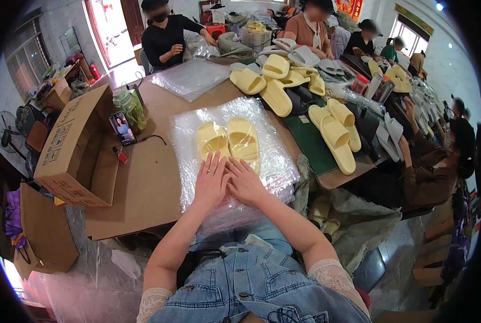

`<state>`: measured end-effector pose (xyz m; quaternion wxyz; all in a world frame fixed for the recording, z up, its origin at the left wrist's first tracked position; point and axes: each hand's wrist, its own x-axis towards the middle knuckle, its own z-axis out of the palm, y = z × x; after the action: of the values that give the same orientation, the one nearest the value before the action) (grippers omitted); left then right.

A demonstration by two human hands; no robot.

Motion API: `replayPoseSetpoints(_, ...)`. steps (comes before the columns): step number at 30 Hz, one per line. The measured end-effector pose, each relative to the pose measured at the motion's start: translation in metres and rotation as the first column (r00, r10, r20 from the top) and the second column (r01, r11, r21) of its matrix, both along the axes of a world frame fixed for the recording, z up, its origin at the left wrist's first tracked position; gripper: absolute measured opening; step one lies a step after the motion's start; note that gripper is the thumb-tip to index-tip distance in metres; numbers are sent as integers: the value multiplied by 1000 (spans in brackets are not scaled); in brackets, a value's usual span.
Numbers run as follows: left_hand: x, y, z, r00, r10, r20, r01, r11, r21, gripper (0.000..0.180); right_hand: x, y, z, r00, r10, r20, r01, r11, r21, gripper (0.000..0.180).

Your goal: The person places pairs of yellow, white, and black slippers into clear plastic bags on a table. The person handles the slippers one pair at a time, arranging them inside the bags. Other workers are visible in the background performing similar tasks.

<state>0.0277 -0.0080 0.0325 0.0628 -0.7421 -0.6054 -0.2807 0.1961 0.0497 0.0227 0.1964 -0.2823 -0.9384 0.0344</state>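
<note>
A pair of pale yellow slide slippers lies side by side inside a clear plastic bag, on a stack of similar bags at the table's near edge. My left hand rests flat over the heel of the left slipper, fingers stretched out, a ring on one finger. Beside it, my right hand lies flat over the right slipper's heel, fingers also extended. The two hands nearly touch at the thumbs. Both press on the bag's surface and grip nothing. The slippers' heels are partly hidden beneath them.
An open cardboard box stands at the left, near a phone propped against a green-tinted jar. Loose yellow slippers and grey ones pile up on the right. Flat plastic bags lie at the back. Several people work around the table.
</note>
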Motion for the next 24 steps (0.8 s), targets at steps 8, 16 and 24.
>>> replayPoseSetpoints(8,-11,11,-31,995,94,42,-87,986,-142,55,27,18,-11,945,-286,-158,285,958,-27,65)
replayPoseSetpoints(16,-9,6,-29,993,104,60,-98,990,-104,54,37,25,-20,860,-463,-217,447,887,-121,70)
replayPoseSetpoints(24,-3,7,-32,989,114,89,-105,989,-100,55,40,26,-28,801,-556,-221,571,821,7,68)
